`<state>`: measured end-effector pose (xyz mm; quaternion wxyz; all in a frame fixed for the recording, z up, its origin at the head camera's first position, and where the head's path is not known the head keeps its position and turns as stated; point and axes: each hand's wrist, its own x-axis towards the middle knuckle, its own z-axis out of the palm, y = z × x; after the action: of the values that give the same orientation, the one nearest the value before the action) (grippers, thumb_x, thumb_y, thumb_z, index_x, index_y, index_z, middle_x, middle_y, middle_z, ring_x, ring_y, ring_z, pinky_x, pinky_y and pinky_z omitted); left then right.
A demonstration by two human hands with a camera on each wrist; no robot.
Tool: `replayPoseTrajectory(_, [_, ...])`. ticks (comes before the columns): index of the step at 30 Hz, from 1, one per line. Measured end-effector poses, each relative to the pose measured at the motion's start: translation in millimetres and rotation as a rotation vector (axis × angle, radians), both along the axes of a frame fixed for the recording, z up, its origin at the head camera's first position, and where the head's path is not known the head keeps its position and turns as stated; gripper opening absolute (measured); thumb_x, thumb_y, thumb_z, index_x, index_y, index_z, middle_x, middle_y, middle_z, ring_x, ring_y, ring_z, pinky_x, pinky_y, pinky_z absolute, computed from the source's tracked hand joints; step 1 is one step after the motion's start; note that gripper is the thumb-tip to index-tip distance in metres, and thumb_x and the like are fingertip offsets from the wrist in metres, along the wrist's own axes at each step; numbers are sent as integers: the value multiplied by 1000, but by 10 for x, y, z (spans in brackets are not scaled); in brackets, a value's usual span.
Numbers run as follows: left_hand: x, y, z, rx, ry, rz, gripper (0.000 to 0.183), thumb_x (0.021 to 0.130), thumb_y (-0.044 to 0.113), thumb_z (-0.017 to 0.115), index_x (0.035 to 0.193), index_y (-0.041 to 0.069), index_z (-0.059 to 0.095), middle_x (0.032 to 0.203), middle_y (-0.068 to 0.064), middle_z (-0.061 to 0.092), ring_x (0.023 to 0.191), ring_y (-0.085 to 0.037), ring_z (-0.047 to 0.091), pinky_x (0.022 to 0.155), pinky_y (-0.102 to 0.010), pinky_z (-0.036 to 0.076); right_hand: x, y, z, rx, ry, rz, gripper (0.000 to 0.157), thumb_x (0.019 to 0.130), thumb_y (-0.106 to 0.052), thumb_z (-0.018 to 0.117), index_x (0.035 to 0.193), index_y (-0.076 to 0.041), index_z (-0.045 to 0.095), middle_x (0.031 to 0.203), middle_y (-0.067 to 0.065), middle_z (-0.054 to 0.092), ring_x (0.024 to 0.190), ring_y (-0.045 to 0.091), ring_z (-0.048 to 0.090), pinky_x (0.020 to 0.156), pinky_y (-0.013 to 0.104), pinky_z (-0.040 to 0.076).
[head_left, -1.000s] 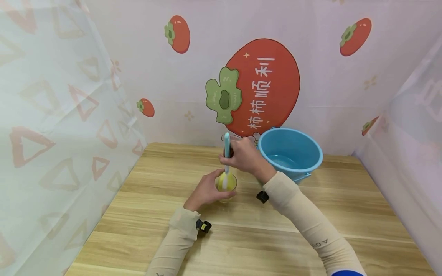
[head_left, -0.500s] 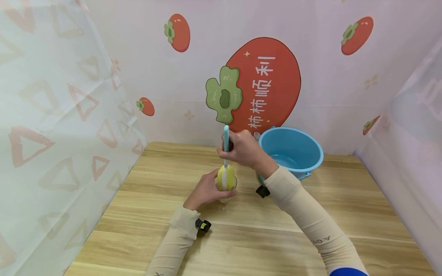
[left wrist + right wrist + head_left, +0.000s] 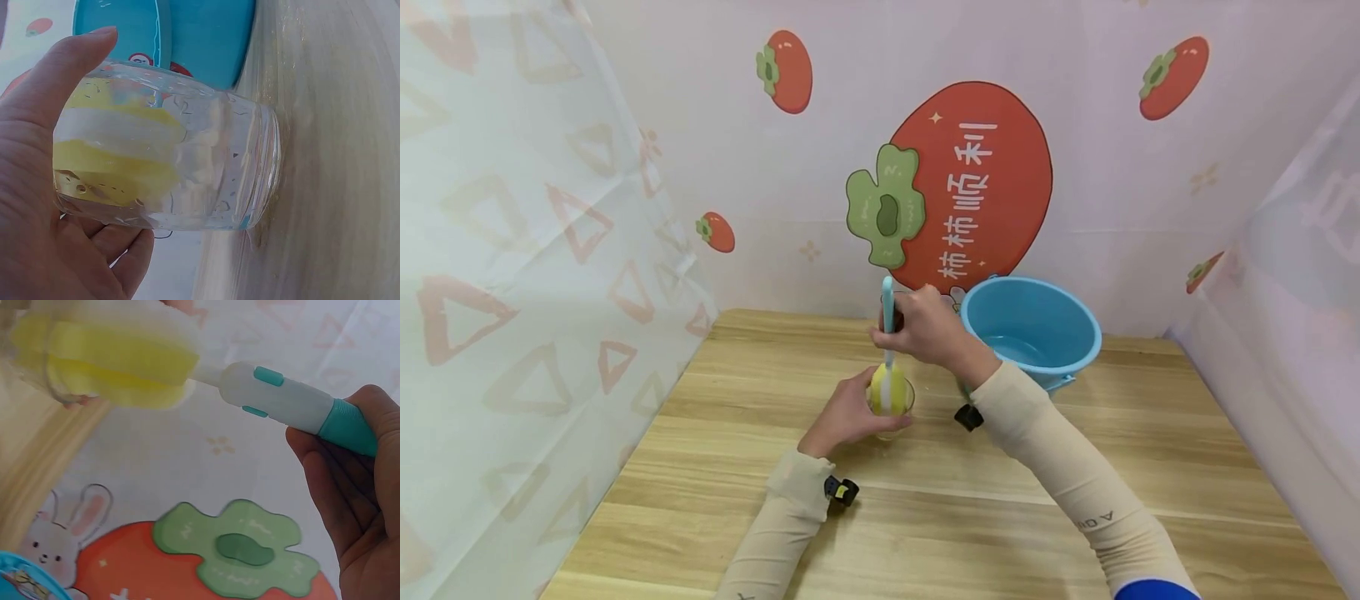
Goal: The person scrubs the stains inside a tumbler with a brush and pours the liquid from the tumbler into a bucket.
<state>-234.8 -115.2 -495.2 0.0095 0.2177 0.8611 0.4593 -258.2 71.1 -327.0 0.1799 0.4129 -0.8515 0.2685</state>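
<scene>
A clear glass jar or cup (image 3: 206, 162), wet with drops, stands with its base at the tabletop. My left hand (image 3: 848, 414) grips it around the upper part, thumb on one side and fingers on the other. Above it, my right hand (image 3: 928, 327) holds a sponge bottle brush (image 3: 281, 400) by its white and teal handle, which points upward. The yellow and white sponge head (image 3: 119, 362) is partly inside the glass and partly above its rim. Through the glass wall, the sponge's lower end shows short of the bottom.
A blue bucket (image 3: 1030, 367) stands at the back of the wooden table (image 3: 970, 533), just right of my right hand and forearm. Printed sheets (image 3: 820, 167) hang behind and along both sides of the table.
My right hand has drawn the brush up, so more sponge shows above the rim, then lowered it slightly with its handle shifting left. The left hand and glass have stayed in place.
</scene>
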Motion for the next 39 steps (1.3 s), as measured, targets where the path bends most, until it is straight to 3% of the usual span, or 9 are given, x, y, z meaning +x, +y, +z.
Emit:
replayPoseTrajectory(4, [-8,-5,1,0,28,-15,59,77,60,89,120,30,63,98,10,70,89,-11,66,84,-36,54,27,12,168,-22,22,35,15,89,-14,85,87,-6,73,73,1,75,62,11,70,63,25,59])
replayPoseTrajectory(8, [-2,-9,4,-1,29,-16,59,77,62,89,121,30,63,99,11,70,92,-10,66,87,-36,54,32,1,201,-38,26,57,14,90,-14,84,86,-5,73,72,1,74,61,10,69,63,26,59])
replayPoseTrajectory(14, [20,-4,22,2,10,-7,56,79,52,91,120,29,62,95,7,69,84,-13,65,76,-33,55,-23,-54,-15,-26,5,40,17,90,-15,83,82,-8,70,68,-1,70,56,5,62,58,22,54])
replayPoseTrajectory(21, [36,0,36,-3,-33,15,66,78,53,91,131,31,59,97,5,69,81,-15,65,73,-35,55,-78,-112,-238,28,20,0,19,87,-13,84,77,-11,68,69,-3,67,67,8,63,64,24,53])
replayPoseTrajectory(26, [22,6,35,-6,-36,-1,62,78,55,90,126,29,61,96,6,70,82,-13,65,74,-33,56,-37,-88,-99,13,-10,12,16,89,-14,83,81,-9,69,69,-1,70,62,8,64,61,23,55])
replayPoseTrajectory(33, [19,8,42,-4,-5,-14,55,77,53,92,118,29,63,96,6,69,86,-13,66,78,-34,55,32,-1,169,-96,-30,23,13,90,-13,84,86,-5,74,72,3,75,60,9,68,60,24,57])
replayPoseTrajectory(36, [19,8,31,3,-8,-2,54,77,51,93,116,30,63,94,6,69,85,-14,65,78,-35,54,33,-1,156,-117,-47,-2,13,90,-14,83,83,-6,76,71,3,75,59,8,66,58,24,55])
replayPoseTrajectory(39, [29,12,29,16,-25,16,52,76,47,95,114,28,64,93,5,69,84,-15,65,75,-37,55,6,-29,41,-126,-49,-14,13,91,-15,82,83,-7,75,71,2,75,58,7,65,58,23,54])
